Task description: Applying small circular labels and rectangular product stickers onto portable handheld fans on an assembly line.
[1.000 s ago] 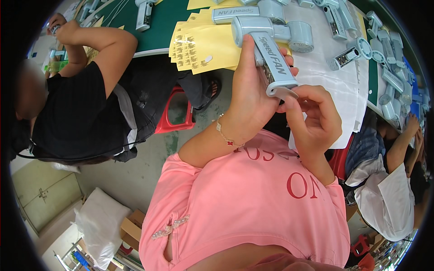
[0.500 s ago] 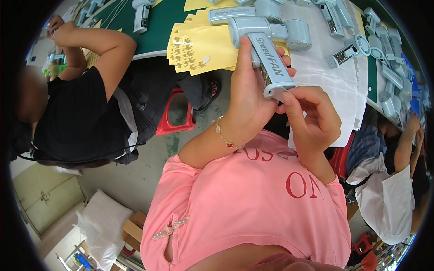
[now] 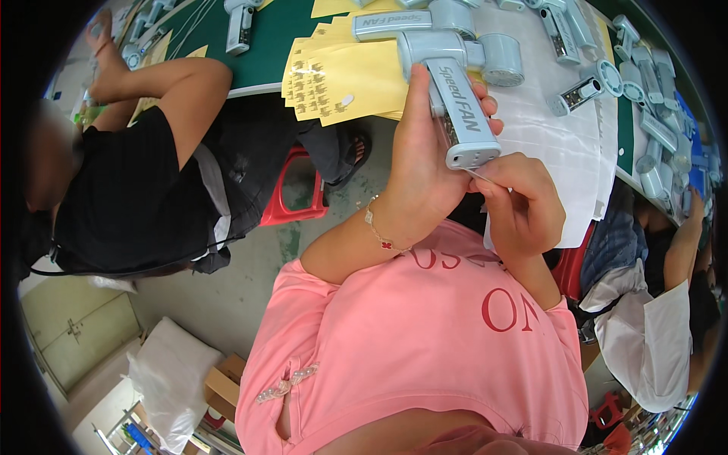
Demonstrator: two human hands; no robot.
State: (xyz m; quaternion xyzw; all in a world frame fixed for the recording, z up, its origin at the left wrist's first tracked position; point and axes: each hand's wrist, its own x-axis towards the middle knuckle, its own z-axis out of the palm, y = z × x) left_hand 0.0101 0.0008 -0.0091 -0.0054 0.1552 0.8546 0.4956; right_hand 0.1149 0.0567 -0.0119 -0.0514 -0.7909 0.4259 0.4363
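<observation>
Presumably light and rigid, the grey handheld fan point(image 3: 455, 98) stood above the lap, its handle wrapped by the left hand point(image 3: 421, 178). Right hand point(image 3: 519, 205) pinched a thin clear strip point(image 3: 485, 176) at the handle's base; the smooth plastic looked slippery.

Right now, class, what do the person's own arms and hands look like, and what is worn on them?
Both forearms are bare below short pink sleeves. The left hand has a thin chain bracelet with a small red charm at the wrist. The right hand wears nothing visible; no gloves.
</observation>
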